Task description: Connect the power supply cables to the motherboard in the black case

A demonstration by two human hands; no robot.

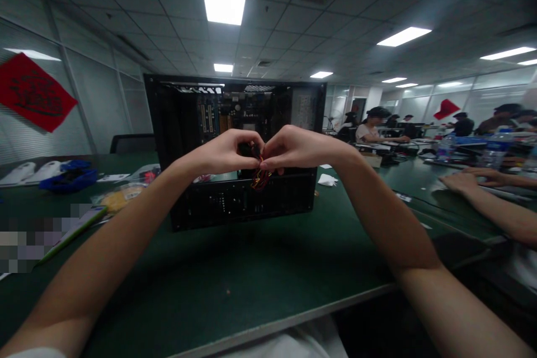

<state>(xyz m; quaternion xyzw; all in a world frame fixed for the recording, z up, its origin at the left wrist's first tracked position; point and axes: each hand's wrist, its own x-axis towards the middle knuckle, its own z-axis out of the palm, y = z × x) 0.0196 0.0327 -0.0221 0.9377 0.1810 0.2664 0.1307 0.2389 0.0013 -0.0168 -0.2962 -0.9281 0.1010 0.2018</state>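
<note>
A black computer case (243,204) stands upright on the green table, its open side facing me. Inside it a motherboard (237,107) with pale slots shows behind my hands. In front of the case, a bundle of red, yellow and black cables (260,179) hangs between my fingers. My left hand (230,151) is closed on the cables, with a dark connector partly visible by its fingers. My right hand (291,148) pinches the same bundle, its fingertips meeting those of the left. The exact grip point is partly hidden by the fingers.
Plastic bags (121,196), a blue cloth-like item (69,176) and a green-edged flat item (75,232) lie on the left. A crumpled white tissue (327,180) is right of the case. Another person's hands (474,179) and water bottles (497,148) are farther right.
</note>
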